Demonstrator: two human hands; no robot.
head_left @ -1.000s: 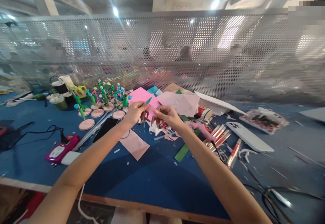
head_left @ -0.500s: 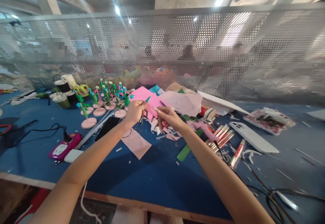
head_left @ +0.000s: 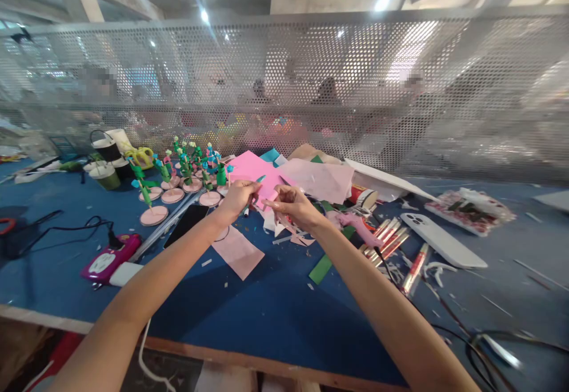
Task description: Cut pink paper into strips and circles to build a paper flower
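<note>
My left hand [head_left: 239, 197] is closed in a pinch on a thin stick with a teal tip [head_left: 260, 178], held above the blue table [head_left: 249, 315]. My right hand [head_left: 293, 207] is close beside it, fingers curled and pinching a small pink piece [head_left: 269, 196] against the stick. Both hands hover over scraps of pink paper [head_left: 237, 252]. A pink glue gun [head_left: 358, 229] lies just right of my right hand.
Several small paper flower figures on round pink bases [head_left: 153, 214] stand at the left. Pink sheets [head_left: 320, 179], glue sticks [head_left: 391, 241], a white phone [head_left: 442, 240], a dark phone [head_left: 186, 223], a pink device [head_left: 104, 261] with cables and cups [head_left: 104, 175] lie around. A perforated metal screen [head_left: 311, 83] backs the table.
My hands have drawn slightly closer together and dropped a little. The right fingers have curled in onto the pink piece at the stick.
</note>
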